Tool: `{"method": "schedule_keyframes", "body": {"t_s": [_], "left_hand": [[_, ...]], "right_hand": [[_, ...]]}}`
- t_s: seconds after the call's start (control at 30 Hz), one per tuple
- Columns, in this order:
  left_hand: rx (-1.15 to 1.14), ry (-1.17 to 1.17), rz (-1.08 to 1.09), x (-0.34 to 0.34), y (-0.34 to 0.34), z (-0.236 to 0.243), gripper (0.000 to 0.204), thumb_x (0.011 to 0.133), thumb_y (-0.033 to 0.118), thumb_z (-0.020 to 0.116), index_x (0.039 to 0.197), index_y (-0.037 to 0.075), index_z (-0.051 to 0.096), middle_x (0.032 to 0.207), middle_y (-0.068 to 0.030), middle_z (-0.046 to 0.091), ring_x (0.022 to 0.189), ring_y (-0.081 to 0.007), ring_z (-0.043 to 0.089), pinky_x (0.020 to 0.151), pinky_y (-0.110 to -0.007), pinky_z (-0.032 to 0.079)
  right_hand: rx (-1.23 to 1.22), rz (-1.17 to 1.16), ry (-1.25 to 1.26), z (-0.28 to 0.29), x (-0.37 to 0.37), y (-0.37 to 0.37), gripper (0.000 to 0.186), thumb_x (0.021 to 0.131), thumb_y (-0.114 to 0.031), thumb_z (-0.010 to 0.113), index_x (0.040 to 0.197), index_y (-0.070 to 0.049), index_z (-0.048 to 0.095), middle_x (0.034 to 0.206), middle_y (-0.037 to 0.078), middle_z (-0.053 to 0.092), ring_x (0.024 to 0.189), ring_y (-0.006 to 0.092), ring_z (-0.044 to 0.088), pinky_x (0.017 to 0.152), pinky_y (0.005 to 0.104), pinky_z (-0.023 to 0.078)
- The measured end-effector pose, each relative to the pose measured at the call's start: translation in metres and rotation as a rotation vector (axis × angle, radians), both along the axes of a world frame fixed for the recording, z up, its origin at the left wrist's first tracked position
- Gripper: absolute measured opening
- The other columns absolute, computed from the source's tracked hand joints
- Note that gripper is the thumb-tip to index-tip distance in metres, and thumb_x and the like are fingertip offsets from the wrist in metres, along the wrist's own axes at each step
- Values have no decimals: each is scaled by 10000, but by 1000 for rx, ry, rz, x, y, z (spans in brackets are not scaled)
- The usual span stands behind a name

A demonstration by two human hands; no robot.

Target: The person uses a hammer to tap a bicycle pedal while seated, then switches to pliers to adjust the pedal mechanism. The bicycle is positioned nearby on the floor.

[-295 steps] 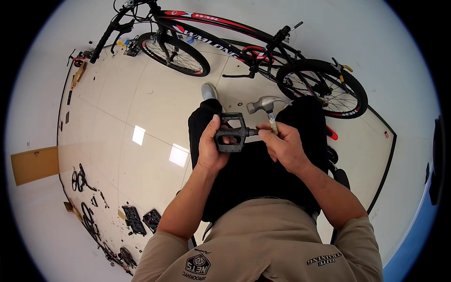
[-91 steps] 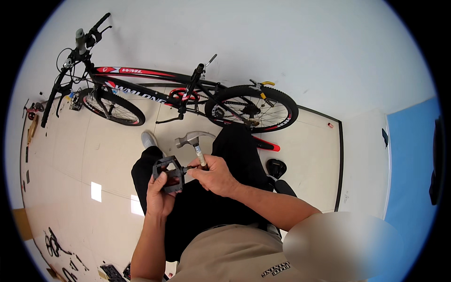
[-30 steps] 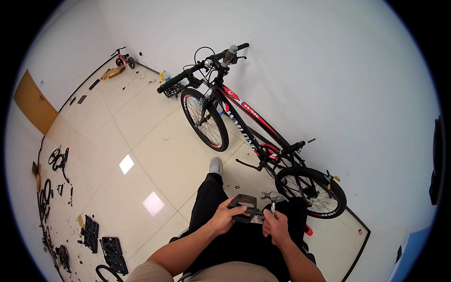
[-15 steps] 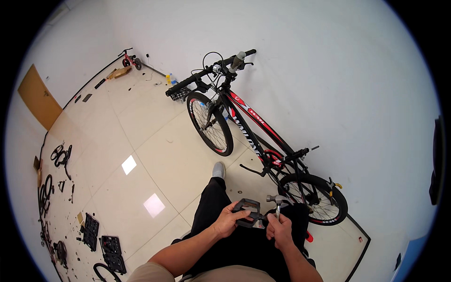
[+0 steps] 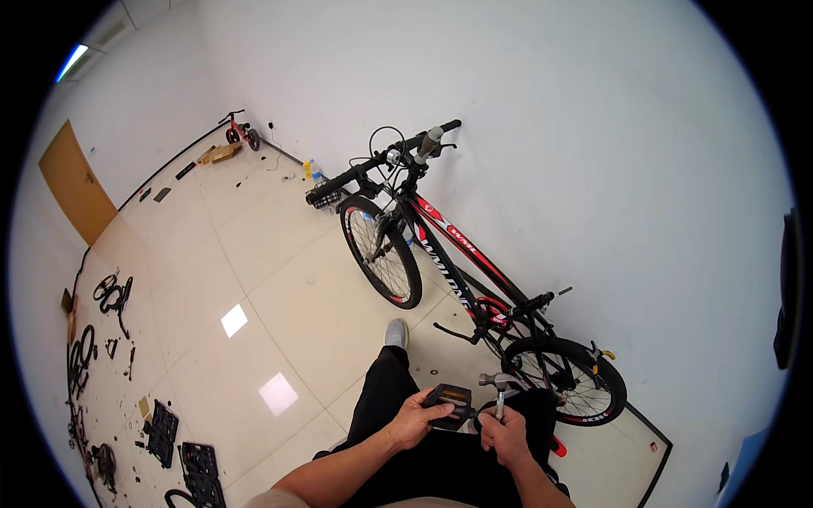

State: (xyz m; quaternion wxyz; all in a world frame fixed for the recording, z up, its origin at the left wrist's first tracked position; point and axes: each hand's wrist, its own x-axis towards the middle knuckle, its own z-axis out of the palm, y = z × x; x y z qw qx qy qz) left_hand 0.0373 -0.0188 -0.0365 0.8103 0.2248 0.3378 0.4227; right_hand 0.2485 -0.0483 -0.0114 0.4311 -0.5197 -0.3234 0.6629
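My left hand grips a black plastic bike pedal, thumb across its body and a reflector strip showing on it. My right hand is closed around the handle of a claw hammer, whose head stands upright just right of the pedal. My right fingertips lie by the pedal's spindle end; whether they pinch it too is hard to tell. Both hands are low in the view, over my dark trousers.
A black-red bicycle leans along the white wall, beyond my grey shoe. Open tool cases and scattered bike parts lie on the left floor. A small red bike and a wooden door are farther back.
The view has swung leftward and up, showing more wall and door, so hands and bicycle now appear lower. The pedal has turned slightly; both hands keep their holds.
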Motion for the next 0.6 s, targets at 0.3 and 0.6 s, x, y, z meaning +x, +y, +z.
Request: {"method": "schedule_keyframes", "body": {"t_s": [0.3,0.6], "left_hand": [[-88,-3,28,-1,1,-1,301,937,53,676,1230,43,610,1056,-70,692,935,-191,695,846,-334,580],[-43,-24,15,0,0,-6,271,937,30,667,1206,55,633,1063,-79,698,955,-198,692,863,-358,582]], "right_hand": [[-84,-52,37,-1,1,1,209,966,-187,639,845,-36,560,552,-8,426,430,97,403,403,288,369],[-126,9,24,2,0,1,223,982,-182,623,842,-12,590,549,-9,442,426,91,410,413,283,369]]}}
